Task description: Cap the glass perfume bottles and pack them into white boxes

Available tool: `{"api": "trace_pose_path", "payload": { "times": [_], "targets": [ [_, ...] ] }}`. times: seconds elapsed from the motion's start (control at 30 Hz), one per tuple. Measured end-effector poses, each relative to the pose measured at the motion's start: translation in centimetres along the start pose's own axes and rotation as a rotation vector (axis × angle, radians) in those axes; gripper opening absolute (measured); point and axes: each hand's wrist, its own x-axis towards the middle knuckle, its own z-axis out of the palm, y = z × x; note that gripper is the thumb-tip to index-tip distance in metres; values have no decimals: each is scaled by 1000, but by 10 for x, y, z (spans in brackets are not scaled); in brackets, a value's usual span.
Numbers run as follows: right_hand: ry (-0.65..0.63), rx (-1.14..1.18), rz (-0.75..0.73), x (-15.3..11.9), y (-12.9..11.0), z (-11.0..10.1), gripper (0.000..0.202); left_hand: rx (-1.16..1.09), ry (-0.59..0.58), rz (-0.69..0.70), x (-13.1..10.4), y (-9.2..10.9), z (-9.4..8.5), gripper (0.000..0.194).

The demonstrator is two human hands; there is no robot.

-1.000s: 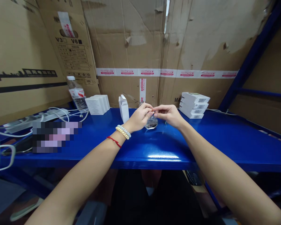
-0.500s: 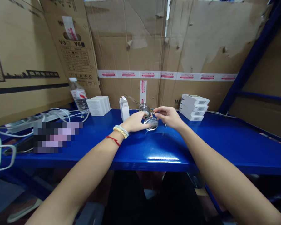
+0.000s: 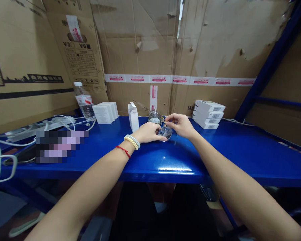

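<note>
Your left hand (image 3: 149, 132) is closed on the round glass bottle (image 3: 166, 133), thumb across the near left side of the body, other fingers mostly hidden behind it. The bottle sits just right of that palm, in front of you near mid-desk. Your right hand (image 3: 180, 125) is up at the gold-toned neck (image 3: 164, 122), thumb and index finger pinched together there, so it's above and to the right of the bottle body. Can't tell if the pinch has a separate small part; too small to read. Also can't tell if the base touches the desk (image 3: 230, 150) or is slightly lifted. Second glass bottle (image 3: 154, 117) stands upright right behind your left hand, farther from you than the held one, its lower part blocked by your fingers. White carton (image 3: 133, 117) stands upright left of that, top flap up, near your left hand but apart from it. White box stack (image 3: 207, 115) is off past your right hand, well apart. Row of white boxes (image 3: 105, 113) is farther left, next to the water bottle (image 3: 84, 103). Cardboard sheets (image 3: 137, 57) back the desk.
</note>
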Motion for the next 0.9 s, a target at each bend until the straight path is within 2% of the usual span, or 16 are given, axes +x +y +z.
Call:
{"api": "trace_pose_path", "payload": {
  "times": [0.2, 0.37, 0.6, 0.8, 0.9],
  "targets": [
    [4, -47, -5, -1, -3, -1, 17, -4, 5, -6, 0, 1, 0, 53],
    [21, -139, -80, -3, -6, 0, 13, -29, 16, -26, -1, 2, 1, 52],
    [17, -401, -147, -6, -11, 3, 8, -53, 18, -61, 0, 3, 4, 50],
    [-43, -602, -106, -8, -18, 3, 14, -23, 24, -130, 1, 2, 9, 50],
    [-64, -715, -59, -9, -26, 2, 17, -19, 29, -175, 2, 4, 12, 44]
  ]
}}
